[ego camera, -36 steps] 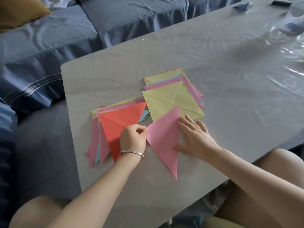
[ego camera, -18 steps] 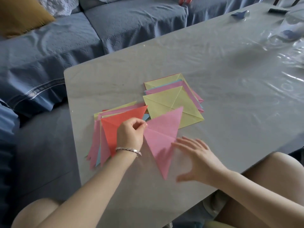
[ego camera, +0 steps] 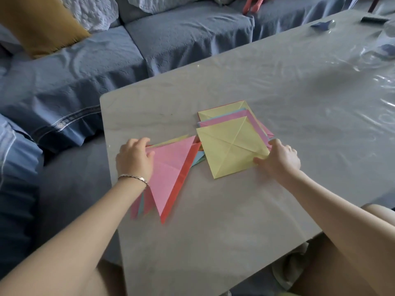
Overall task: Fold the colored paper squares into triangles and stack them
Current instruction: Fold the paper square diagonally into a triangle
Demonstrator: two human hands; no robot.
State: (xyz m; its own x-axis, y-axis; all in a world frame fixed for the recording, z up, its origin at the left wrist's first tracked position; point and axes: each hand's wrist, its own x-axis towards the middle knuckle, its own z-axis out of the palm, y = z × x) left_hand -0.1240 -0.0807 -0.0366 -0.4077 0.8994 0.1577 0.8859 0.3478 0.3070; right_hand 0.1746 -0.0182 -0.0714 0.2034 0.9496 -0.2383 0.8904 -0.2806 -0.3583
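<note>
Pink triangle lies on top of the triangle stack, just left of the yellow square. Left hand is curled on the triangle's far-left corner. Right hand pinches the yellow square's right corner. Risk: pulling that sheet drags the square pile beneath askew, and its existing creases could misguide the fold. No containers; both piles lie on the bare table.

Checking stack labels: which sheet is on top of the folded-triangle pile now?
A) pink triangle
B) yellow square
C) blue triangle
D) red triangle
A: the pink triangle lies topmost, held by the left hand, the red triangle showing only as a strip along its right edge; the right hand pinches the yellow square.
</note>
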